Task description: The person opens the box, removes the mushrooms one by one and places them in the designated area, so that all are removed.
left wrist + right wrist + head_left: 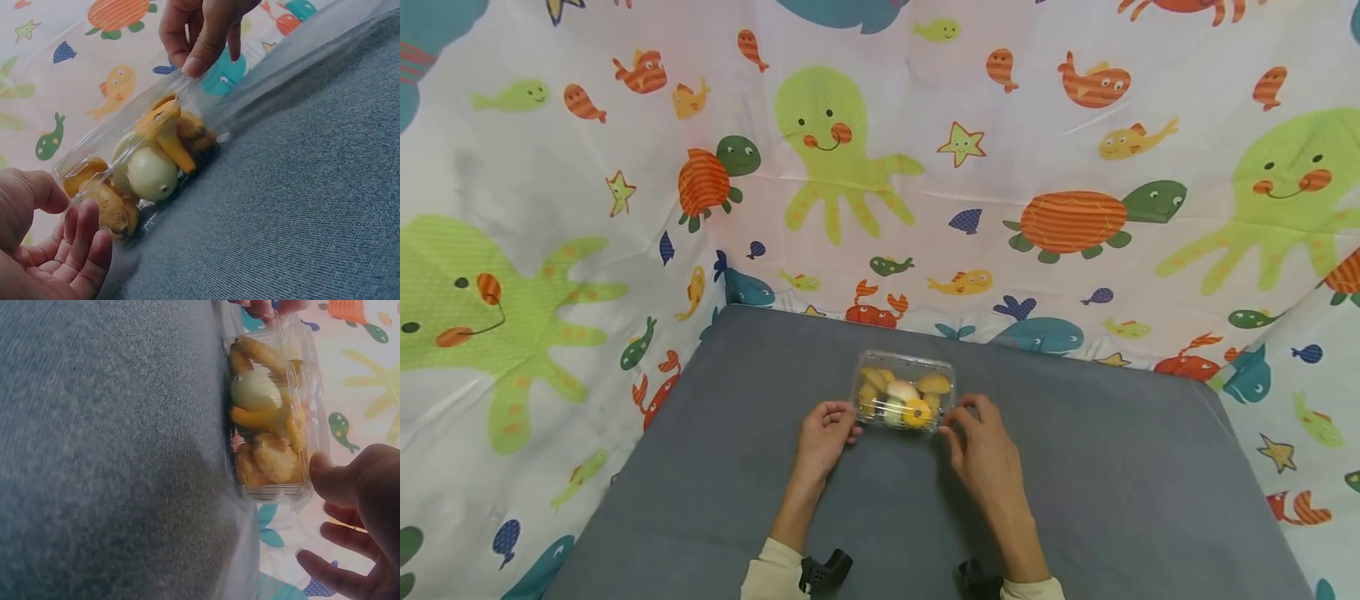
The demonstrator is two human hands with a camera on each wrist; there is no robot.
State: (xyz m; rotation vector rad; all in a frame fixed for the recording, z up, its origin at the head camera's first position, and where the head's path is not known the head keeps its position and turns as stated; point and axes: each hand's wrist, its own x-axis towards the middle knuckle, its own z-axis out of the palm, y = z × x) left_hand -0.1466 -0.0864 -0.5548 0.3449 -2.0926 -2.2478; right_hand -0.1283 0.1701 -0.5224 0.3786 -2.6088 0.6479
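Note:
A clear plastic clamshell box (917, 362) stands on the grey cloth, holding several yellow-orange, brownish and pale rounded pieces that look like small gourds. At its near left corner my left hand (824, 433) pinches the rim between thumb and index finger; the other fingers are loosely bent below, as the left wrist view shows. My right hand (987, 454) holds the right end of the rim. Its thumb presses on the lid edge in the right wrist view, where the index fingertip is hidden. The pale green-white piece (150, 174) sits mid-box, beside a yellow-orange piece (167, 137).
A grey cloth (1112, 483) covers the table surface around the box. Behind and on both sides hangs a white curtain (880, 100) printed with sea animals, meeting the table's far edge just beyond the box. Dark wrist straps (826, 572) sit at the sleeves.

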